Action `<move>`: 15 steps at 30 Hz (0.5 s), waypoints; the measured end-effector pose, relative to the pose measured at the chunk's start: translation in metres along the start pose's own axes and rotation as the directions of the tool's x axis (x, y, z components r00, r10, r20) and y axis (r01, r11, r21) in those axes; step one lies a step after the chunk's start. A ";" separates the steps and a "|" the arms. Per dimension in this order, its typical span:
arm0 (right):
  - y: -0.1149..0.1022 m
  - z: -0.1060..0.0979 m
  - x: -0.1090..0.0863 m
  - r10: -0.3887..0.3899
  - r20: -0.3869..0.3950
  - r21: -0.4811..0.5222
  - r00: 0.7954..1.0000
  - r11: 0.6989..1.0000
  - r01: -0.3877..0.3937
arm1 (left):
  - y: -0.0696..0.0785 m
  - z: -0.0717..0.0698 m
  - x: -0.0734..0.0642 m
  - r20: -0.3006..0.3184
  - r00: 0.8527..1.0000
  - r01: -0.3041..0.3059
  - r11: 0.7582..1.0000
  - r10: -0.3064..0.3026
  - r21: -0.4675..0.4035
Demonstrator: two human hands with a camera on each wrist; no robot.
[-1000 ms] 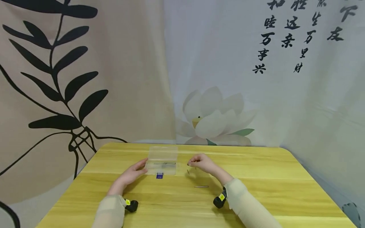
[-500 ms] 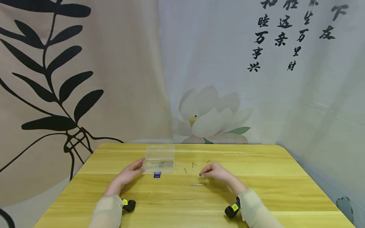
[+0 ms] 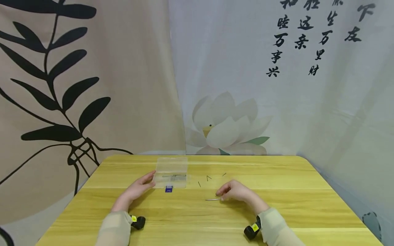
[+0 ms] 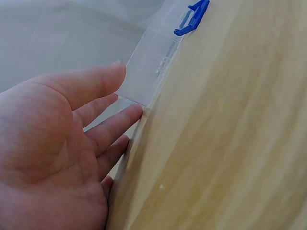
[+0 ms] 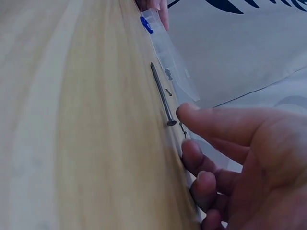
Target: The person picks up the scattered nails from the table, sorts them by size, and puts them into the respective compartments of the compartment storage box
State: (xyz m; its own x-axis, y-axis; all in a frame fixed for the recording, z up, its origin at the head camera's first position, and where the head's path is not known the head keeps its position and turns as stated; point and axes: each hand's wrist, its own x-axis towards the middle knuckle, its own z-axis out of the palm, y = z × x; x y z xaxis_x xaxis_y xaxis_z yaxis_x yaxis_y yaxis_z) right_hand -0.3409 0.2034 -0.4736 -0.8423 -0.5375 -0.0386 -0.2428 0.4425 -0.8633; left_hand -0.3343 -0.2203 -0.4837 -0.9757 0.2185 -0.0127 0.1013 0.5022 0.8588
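A clear plastic box [image 3: 171,165] lies with its lid up at the back of the table, with a blue latch [image 3: 168,189] at its front. Inside it are several thin nails. My left hand [image 3: 139,189] touches the box's left side with straight fingers; in the left wrist view the fingertips sit right at the box's corner [image 4: 144,86]. A large steel nail [image 3: 211,199] lies flat on the wood. My right hand [image 3: 235,190] is at its head end, with thumb and index finger apart around it in the right wrist view, not closed on the nail [image 5: 163,93].
Small nails lie between the box and my right hand: one nail [image 3: 199,184] nearer the box, a crossed pair [image 3: 208,178] and another nail [image 3: 224,174] farther back. The wooden table [image 3: 184,222] ends at a printed cloth backdrop [image 3: 147,85].
My right hand has come from beside the box to the right and nearer, leaving small nails lying behind it, and reached the large nail's head. My left hand has stayed at the box.
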 end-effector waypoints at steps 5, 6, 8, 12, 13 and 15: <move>-0.001 0.003 -0.001 -0.024 -0.003 -0.035 1.000 0.999 0.024 | 0.000 -0.001 0.001 -0.003 1.000 -0.006 1.000 0.006 -0.002; -0.001 0.003 -0.002 -0.028 -0.003 -0.044 1.000 0.999 0.028 | 0.000 -0.001 0.001 -0.003 1.000 -0.009 1.000 0.009 -0.001; -0.002 0.003 -0.002 -0.030 -0.003 -0.059 1.000 0.998 0.030 | 0.000 0.000 0.001 -0.002 1.000 -0.010 1.000 0.010 -0.003; -0.003 0.003 -0.002 -0.032 -0.007 -0.075 0.999 0.997 0.032 | 0.000 0.000 0.001 -0.004 1.000 -0.011 1.000 0.011 -0.011; -0.003 0.003 -0.002 -0.032 -0.009 -0.077 0.999 0.997 0.031 | 0.001 0.000 0.002 -0.003 1.000 -0.010 1.000 0.010 -0.011; -0.003 0.002 -0.002 -0.033 -0.011 -0.081 0.999 0.996 0.032 | 0.001 0.000 0.002 -0.005 1.000 -0.007 1.000 0.007 -0.014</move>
State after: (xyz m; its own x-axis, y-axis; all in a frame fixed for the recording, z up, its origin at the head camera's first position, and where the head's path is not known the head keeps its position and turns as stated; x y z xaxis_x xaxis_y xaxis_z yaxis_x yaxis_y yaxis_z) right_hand -0.3374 0.2018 -0.4721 -0.8391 -0.5440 -0.0051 -0.3075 0.4819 -0.8205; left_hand -0.3358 -0.2189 -0.4827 -0.9760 0.2177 -0.0041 0.1054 0.4890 0.8659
